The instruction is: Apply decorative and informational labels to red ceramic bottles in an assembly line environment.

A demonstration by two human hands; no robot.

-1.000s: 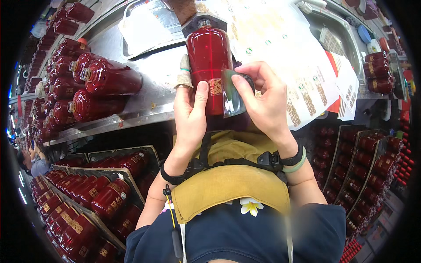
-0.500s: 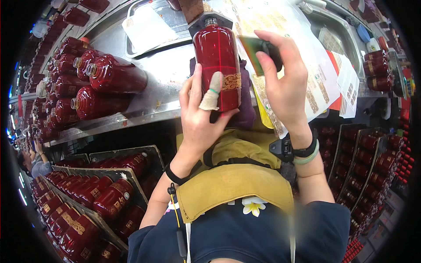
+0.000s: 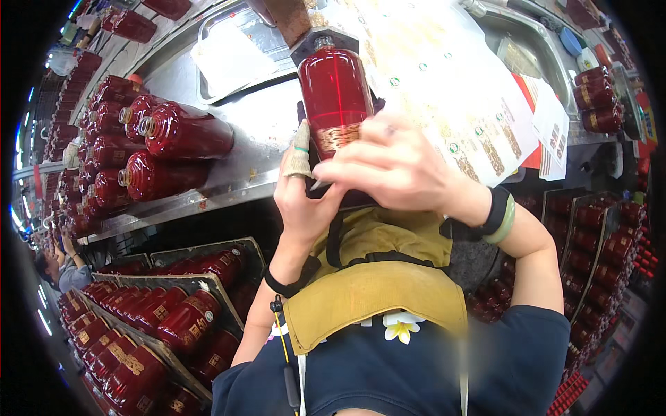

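Observation:
A red glass bottle [image 3: 335,90] with a gold label band is held up in front of me, neck pointing away. My left hand [image 3: 305,201] grips its lower left side, and the thumb wears a beige finger cover. My right hand [image 3: 395,166] lies across the bottle's lower front with fingers curled over it, hiding the base. A dark wristband and a green bangle sit on my right wrist. Whether anything is under the right fingers is hidden.
Behind the bottle a large sheet of labels [image 3: 444,76] lies on a metal table [image 3: 236,180]. Several red bottles [image 3: 173,135] lie at its left, more [image 3: 596,118] at the right. Trays of red bottles [image 3: 139,333] stand lower left. Another person [image 3: 62,267] is far left.
My right hand, raised beside the bottle with a small dark item half a second ago, has come down onto the bottle's lower front. The bottle sits slightly higher in view.

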